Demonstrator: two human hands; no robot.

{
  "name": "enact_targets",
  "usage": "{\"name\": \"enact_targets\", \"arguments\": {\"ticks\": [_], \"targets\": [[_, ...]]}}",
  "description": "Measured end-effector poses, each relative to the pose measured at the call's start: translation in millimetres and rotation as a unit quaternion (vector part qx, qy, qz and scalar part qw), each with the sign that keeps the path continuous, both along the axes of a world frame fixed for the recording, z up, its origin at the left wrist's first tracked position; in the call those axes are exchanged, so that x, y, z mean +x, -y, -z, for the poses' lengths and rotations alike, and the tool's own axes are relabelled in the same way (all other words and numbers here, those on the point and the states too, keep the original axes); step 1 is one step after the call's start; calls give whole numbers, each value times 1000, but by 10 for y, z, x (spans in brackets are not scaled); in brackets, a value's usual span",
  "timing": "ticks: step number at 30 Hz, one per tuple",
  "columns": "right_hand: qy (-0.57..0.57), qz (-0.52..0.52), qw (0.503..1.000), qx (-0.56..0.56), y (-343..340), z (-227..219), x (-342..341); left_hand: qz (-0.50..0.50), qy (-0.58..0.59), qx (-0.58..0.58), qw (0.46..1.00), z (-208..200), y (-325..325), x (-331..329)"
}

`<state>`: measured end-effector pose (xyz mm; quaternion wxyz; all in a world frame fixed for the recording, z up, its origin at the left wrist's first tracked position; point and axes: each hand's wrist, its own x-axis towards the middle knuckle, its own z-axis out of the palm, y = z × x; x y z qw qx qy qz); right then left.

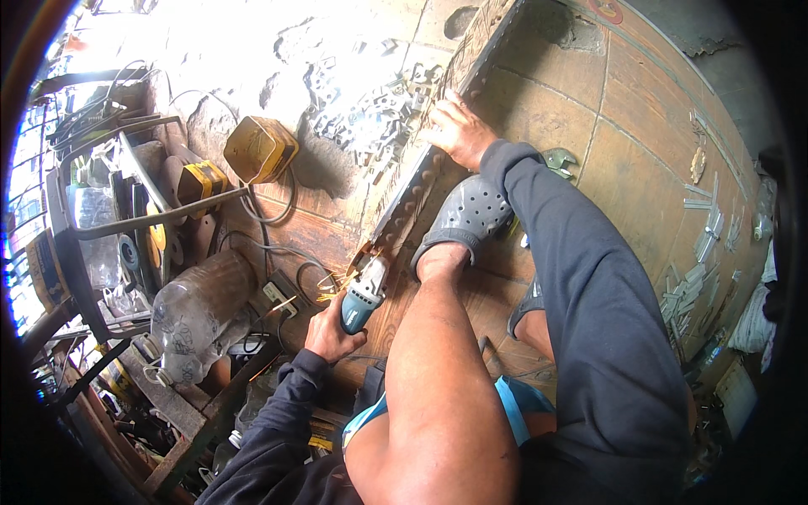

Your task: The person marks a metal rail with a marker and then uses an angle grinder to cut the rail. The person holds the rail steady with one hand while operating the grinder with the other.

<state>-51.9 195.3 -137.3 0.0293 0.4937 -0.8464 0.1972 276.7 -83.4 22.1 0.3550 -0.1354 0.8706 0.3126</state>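
My left hand [333, 332] is wrapped around the body of a blue-green angle grinder [360, 308]. The grinder's head meets the near end of a long metal bar [410, 190], and orange sparks fly off to the left there. The disc itself is hard to make out. My right hand [459, 133] grips the same bar farther up, fingers over its top edge. The bar slants from the lower middle to the upper right, with a row of bumps or holes along its side. Beside it rests my foot in a grey clog [471, 212].
Small cut metal pieces [370, 105] lie heaped left of the bar. A cut-open yellow container [259, 151], cables and a large plastic bottle [202, 311] crowd the left, near a metal rack [151, 220]. An adjustable wrench [559, 162] and metal strips [686, 290] lie rightward.
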Motion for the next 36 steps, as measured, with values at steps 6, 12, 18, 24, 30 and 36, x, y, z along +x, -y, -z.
{"name": "enact_targets", "arguments": {"ticks": [6,12,18,24,30,36], "targets": [[-5,-1,1000,-16,0,31,2,-2,-2,-2,1000,-1,-27,-63],[-11,2,1000,-24,3,83,-1,-3,-7,1,1000,12,-32,-91],[-11,4,1000,-28,-1,86,1,9,4,-20,1000,45,11,-35],[-14,3,1000,-22,3,78,-3,2,11,-13,1000,39,31,-13],[-19,2,1000,-24,1,84,-4,-6,25,-8,1000,1,25,-50],[-1,1,1000,-31,7,92,1,8,25,-2,1000,-4,55,-86]]}}
